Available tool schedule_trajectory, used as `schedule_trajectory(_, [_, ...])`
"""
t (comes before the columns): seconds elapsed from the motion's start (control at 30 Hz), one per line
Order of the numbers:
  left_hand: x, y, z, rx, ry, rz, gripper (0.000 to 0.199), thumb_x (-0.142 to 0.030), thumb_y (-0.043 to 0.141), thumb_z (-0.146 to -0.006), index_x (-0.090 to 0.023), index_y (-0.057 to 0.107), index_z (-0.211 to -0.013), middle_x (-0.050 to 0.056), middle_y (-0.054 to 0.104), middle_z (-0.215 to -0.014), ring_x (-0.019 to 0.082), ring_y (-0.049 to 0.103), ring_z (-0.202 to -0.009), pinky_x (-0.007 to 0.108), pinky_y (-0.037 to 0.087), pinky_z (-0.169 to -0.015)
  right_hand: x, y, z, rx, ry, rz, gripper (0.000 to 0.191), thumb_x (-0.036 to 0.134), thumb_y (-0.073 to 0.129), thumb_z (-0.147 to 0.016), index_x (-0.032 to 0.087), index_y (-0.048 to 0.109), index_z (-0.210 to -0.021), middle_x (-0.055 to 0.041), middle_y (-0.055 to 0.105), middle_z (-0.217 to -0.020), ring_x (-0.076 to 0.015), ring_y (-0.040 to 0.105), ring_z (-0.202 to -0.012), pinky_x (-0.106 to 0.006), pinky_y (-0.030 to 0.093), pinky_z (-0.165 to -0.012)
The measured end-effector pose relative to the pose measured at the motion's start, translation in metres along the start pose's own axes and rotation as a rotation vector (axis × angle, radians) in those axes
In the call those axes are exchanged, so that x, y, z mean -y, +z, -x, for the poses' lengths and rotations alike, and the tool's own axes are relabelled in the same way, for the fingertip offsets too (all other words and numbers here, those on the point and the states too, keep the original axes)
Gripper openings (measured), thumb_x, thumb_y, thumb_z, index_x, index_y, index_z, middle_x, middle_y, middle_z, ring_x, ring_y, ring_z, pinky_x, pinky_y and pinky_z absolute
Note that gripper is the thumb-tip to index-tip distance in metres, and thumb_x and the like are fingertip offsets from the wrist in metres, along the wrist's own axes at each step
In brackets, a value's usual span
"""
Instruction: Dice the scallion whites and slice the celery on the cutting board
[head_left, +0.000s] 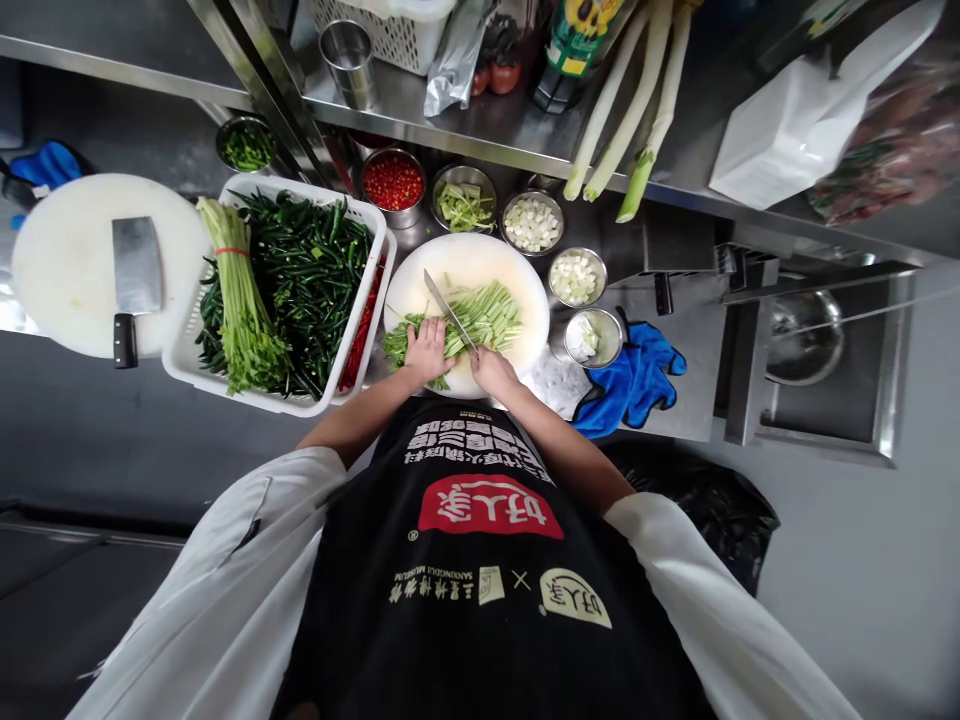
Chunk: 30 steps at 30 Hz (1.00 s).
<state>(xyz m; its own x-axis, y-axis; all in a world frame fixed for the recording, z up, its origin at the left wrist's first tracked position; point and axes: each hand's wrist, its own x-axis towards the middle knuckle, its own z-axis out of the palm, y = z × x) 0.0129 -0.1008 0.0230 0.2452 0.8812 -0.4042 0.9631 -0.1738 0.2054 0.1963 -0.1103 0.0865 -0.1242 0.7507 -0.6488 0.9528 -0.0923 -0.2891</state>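
On a round white cutting board [529, 340] lies a pile of cut green celery stalks [491, 312]. My right hand [493, 374] is closed round the handle of a kitchen knife [444, 302], whose blade slants up and left across the greens. My left hand [427, 348] presses down on the leafy part of the celery, left of the blade, its fingers bent over the stems. The knife's handle is mostly hidden in my right hand.
Left stands a white basket [174, 335] with green chillies and bundled celery [236, 290]. A cleaver [137, 265] lies on another board [56, 265]. Metal bowls of chopped red chillies [393, 182] and white pieces [532, 222] ring my board. A blue cloth [637, 375] lies right.
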Motion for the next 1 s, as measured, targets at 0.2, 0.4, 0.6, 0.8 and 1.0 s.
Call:
schedule_trajectory(0.2, [-0.003,-0.006,-0.016,0.001,0.005,0.037,0.101,-0.057,0.055,-0.097,-0.005,0.017,-0.175,0.024,0.029,-0.177,0.042,0.024,-0.164,0.061,0.016,-0.133,-0.057,0.003,0.03,0.016,0.059,-0.02,0.033,0.037,0.047,-0.113,0.015,0.07,-0.124,-0.0153,0.08,-0.115,-0.0268,0.075,-0.103,-0.028,0.049,-0.08])
schedule_trajectory(0.4, [-0.005,-0.03,-0.036,0.106,-0.009,0.039,0.126,-0.082,0.061,-0.085,-0.012,0.012,-0.177,0.021,0.015,-0.182,0.045,0.015,-0.167,0.065,0.009,-0.135,-0.066,0.005,0.035,-0.001,0.057,-0.051,0.033,0.035,0.046,-0.113,0.015,0.07,-0.122,-0.0159,0.08,-0.115,-0.0254,0.075,-0.103,-0.027,0.047,-0.078])
schedule_trajectory(0.6, [0.037,-0.066,-0.035,0.144,0.054,0.038,0.123,-0.091,0.05,-0.085,-0.014,0.021,-0.176,0.019,0.022,-0.181,0.045,0.014,-0.168,0.058,0.005,-0.136,-0.06,0.006,0.034,-0.01,0.047,-0.036,0.035,0.035,0.043,-0.114,0.014,0.07,-0.123,-0.0168,0.079,-0.116,-0.0265,0.075,-0.105,-0.028,0.047,-0.08])
schedule_trajectory(0.8, [0.024,-0.034,-0.005,0.143,0.018,0.044,0.142,-0.088,0.066,-0.077,-0.007,0.003,-0.177,0.023,0.011,-0.182,0.045,0.006,-0.169,0.06,0.008,-0.136,-0.054,0.004,0.038,0.019,0.069,-0.004,0.036,0.036,0.043,-0.114,0.014,0.069,-0.125,-0.0171,0.079,-0.116,-0.0268,0.075,-0.105,-0.028,0.048,-0.082])
schedule_trajectory(1.0, [0.006,-0.007,0.001,0.063,-0.061,0.034,0.134,-0.07,0.074,-0.08,-0.007,0.005,-0.177,0.025,0.014,-0.181,0.045,0.006,-0.169,0.065,0.007,-0.135,-0.048,-0.009,0.051,0.007,0.057,0.023,0.035,0.036,0.044,-0.113,0.015,0.067,-0.129,-0.0173,0.079,-0.117,-0.0288,0.075,-0.107,-0.03,0.048,-0.083])
